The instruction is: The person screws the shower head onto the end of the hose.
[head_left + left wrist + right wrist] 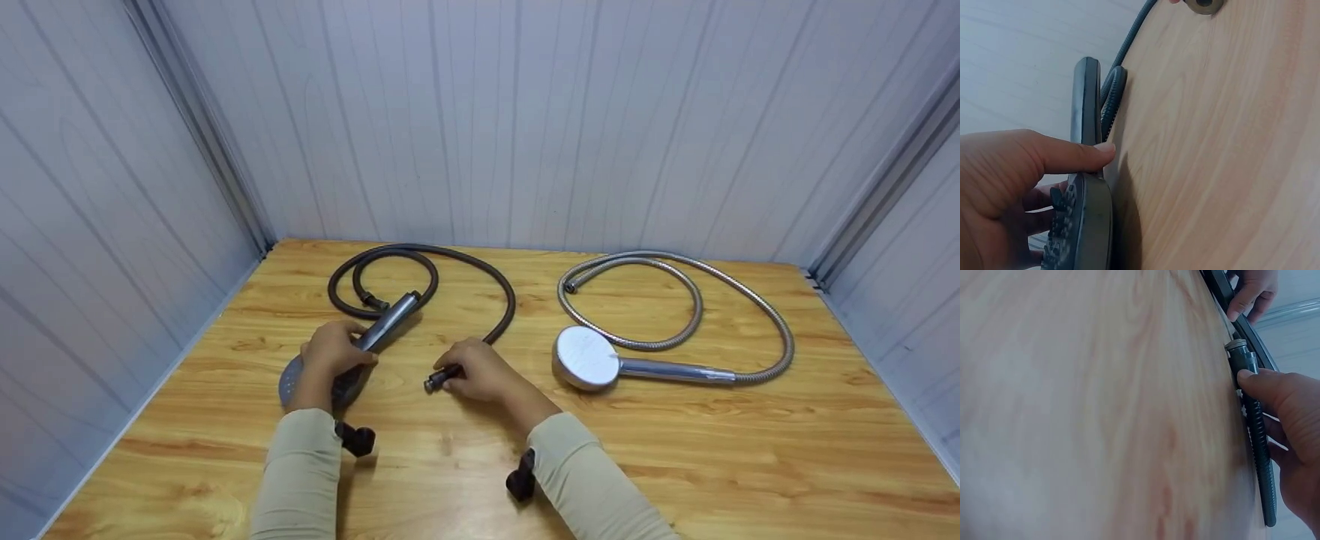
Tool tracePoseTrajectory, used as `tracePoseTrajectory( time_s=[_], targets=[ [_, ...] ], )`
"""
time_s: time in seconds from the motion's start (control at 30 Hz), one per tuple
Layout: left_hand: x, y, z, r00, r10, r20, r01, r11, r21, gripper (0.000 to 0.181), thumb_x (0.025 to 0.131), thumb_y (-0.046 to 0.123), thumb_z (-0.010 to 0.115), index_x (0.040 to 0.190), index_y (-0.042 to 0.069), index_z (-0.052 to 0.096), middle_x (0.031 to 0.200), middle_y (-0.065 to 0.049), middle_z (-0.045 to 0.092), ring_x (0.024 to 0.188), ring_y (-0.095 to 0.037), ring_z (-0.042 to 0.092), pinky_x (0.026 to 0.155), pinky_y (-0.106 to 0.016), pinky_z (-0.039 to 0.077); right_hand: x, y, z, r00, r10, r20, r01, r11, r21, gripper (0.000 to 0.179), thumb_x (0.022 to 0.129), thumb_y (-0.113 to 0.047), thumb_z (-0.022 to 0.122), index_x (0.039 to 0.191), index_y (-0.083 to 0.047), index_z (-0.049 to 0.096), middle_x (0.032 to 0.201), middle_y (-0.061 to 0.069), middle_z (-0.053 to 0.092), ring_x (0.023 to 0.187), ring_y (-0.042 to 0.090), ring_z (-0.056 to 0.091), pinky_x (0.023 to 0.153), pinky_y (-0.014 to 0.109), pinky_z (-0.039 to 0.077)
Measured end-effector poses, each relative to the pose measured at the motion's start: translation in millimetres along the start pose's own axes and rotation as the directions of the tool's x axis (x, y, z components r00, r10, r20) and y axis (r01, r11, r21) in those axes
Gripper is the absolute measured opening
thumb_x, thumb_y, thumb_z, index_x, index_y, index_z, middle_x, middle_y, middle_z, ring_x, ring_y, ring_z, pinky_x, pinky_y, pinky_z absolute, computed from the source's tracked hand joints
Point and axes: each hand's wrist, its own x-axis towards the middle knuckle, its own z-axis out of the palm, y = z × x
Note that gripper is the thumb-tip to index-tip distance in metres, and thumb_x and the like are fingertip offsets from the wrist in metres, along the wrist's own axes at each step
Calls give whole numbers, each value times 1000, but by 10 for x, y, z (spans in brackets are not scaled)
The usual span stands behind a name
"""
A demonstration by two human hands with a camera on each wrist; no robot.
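Though showerhead [385, 324] near left edge [176, 375], tabletop [409, 412] between hands [330, 355] [480, 371].

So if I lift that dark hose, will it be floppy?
The dark hose probably bends easily, since it lies in loops. Its metallic-looking tip is probably stiff. The right hand grips near that tip, so the rest may droop.

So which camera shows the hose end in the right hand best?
The right wrist view: it shows the hose end close up and side-on, with the right hand gripping just behind it. The head view shows it small; the left wrist view catches only its round face, cut off by the top edge.
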Motion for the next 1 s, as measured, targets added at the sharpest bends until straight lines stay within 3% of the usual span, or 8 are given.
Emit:
tracePoseTrajectory(
  time_s=[0.17, 0.37, 0.63, 1.0],
  targets=[
    [-13, -12, -2, 1000, 21, 3, -21, 1000, 2, 54, 76, 28, 84, 123, 7, 68, 112, -14, 69, 92, -30, 60, 85, -53, 34, -7, -7, -10, 1000, -5, 17, 5, 1000, -6, 20, 85, -15, 76, 104, -8, 76, 97, 3, 71, 92, 20, 60, 86, 33, 44],
    [2, -17, -15, 998, 51, 37, -51, 999, 5, 51, 78, 26, 82, 124, 7, 68, 115, -15, 68, 93, -30, 61, 84, -51, 35, 4, -15, -23, 1000, 3, 31, -4, 1000, 3, 17, 84, -14, 76, 100, -8, 76, 95, 3, 71, 90, 19, 59, 85, 32, 44],
    [9, -62, -10, 993, 97, 63, -95, 995, -33, 49, 78, 23, 81, 123, 7, 69, 112, -15, 70, 94, -30, 62, 85, -51, 34, 4, -43, -39, 995, 66, 69, -75, 989, 129, 15, 84, -8, 75, 98, -7, 70, 94, 2, 69, 89, 14, 62, 84, 30, 49],
    [-10, -87, 3, 991, 125, 44, -123, 991, -60, 47, 79, 22, 81, 122, 8, 70, 113, -14, 70, 98, -31, 62, 92, -55, 31, -29, -61, -90, 993, 63, 97, -85, 968, 235, 15, 86, -8, 74, 100, -9, 68, 89, -2, 64, 82, 9, 56, 77, 25, 47]
  ],
)
